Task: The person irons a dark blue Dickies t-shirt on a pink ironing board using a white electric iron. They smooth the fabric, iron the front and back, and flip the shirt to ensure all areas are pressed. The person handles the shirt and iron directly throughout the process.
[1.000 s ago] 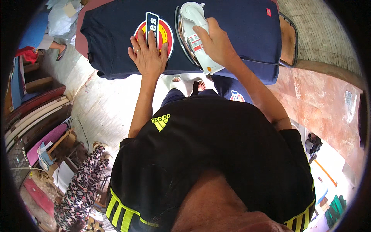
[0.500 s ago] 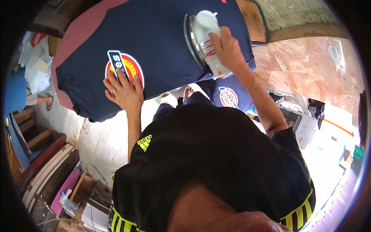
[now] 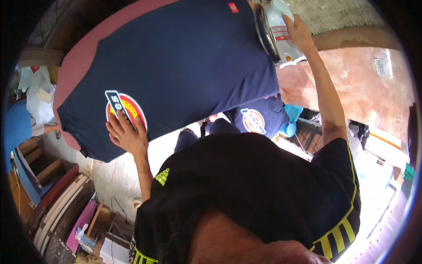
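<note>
A dark navy T-shirt (image 3: pixel 189 57) lies spread over a padded ironing board with a dusty-pink cover (image 3: pixel 81 66). My left hand (image 3: pixel 127 134) rests flat on it, fingers spread over the lower part of a round red, yellow and white printed badge (image 3: pixel 132 105). A ring shows on one finger. At the shirt's far right end, my right hand (image 3: pixel 300 34) is wrapped round the handle of a white electric iron (image 3: pixel 281 37). The iron is tilted, its dark soleplate side facing left, at the shirt's right edge; whether it touches the cloth I cannot tell.
Another navy shirt with a round print (image 3: pixel 254 119) hangs below the board's near edge. On the left stand curved boards (image 3: pixel 61 204) and a white plastic bag (image 3: pixel 40 101); a person in blue (image 3: pixel 17 127) is beside them. A reddish stone-like surface (image 3: pixel 351 75) lies to the right.
My right hand has carried the iron right and away, from the shirt's surface to its far right edge. The shirt's badge and my left hand now appear lower and further left in view.
</note>
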Tool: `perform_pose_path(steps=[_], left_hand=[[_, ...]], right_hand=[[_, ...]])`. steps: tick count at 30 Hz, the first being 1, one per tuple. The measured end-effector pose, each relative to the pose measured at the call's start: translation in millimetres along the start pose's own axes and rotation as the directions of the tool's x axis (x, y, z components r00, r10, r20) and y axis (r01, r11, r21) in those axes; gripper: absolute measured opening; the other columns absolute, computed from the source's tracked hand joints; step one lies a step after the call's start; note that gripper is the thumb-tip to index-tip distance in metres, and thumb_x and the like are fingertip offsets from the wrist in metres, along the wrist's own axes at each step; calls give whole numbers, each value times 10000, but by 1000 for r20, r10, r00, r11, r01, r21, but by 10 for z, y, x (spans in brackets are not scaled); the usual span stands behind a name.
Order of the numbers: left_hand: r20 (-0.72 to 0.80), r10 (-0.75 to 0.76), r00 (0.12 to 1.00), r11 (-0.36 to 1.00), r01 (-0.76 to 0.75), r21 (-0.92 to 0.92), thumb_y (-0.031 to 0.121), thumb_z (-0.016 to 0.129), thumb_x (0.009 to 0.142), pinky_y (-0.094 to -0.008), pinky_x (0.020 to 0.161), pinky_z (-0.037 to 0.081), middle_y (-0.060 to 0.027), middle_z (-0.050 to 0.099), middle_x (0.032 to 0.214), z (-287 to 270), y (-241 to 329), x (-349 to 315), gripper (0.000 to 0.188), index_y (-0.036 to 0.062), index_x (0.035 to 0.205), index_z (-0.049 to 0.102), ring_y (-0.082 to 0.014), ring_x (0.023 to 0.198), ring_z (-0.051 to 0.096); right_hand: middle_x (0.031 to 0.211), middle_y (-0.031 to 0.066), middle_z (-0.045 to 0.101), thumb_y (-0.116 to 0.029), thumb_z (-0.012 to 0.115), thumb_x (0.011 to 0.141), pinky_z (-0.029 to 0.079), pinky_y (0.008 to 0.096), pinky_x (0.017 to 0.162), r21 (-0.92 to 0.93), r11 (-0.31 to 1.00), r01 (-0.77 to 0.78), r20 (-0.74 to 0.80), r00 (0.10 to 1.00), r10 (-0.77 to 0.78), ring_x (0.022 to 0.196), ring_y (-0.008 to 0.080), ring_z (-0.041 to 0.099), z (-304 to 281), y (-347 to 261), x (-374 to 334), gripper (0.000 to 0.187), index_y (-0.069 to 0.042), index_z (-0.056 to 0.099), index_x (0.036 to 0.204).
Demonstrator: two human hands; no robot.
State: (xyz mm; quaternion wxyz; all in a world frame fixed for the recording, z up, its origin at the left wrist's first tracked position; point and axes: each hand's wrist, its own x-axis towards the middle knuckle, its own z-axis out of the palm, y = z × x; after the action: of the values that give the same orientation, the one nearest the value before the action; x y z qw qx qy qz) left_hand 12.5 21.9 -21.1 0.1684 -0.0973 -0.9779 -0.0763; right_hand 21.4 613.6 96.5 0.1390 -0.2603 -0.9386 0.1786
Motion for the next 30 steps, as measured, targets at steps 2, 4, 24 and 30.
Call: perform_pose_path(steps=[2,4,24,30], left_hand=[[-80,40,996,994,-49,-102,416,589,966,-589,1099,257,-174,431,1512,-25,-42,-54,528,117,1399,546,-415,1425,324],[-58,-11,998,972,-3,-236,273,640,951,-510,1027,363,-175,544,1359,-200,109,-165,374,92,1279,624,-359,1309,446],[884,-345,316,-524,716,-461,94,542,940,-454,920,502,-119,524,1310,324,352,-919,435,74,1355,413,-244,1145,590],[916,-323,238,-570,723,-389,309,622,980,-429,877,525,-103,644,1226,644,203,-1183,408,37,1273,537,-239,1091,617]], right_hand=[[740,168,637,-467,558,990,493,402,622,39,997,-70,55,996,67,651,241,609,-114,64,169,507,36,590,1044],[745,152,629,-468,561,988,485,375,587,-39,999,-4,-8,1000,3,632,215,601,-67,214,330,504,30,599,1059],[1343,185,569,-127,582,960,416,455,1054,-106,680,726,22,685,-728,1264,376,530,1377,-1458,827,428,-19,518,1369],[1161,180,630,-198,549,994,460,430,952,-252,668,700,181,712,-678,1118,376,585,1563,-1531,1141,298,-78,584,1264]])
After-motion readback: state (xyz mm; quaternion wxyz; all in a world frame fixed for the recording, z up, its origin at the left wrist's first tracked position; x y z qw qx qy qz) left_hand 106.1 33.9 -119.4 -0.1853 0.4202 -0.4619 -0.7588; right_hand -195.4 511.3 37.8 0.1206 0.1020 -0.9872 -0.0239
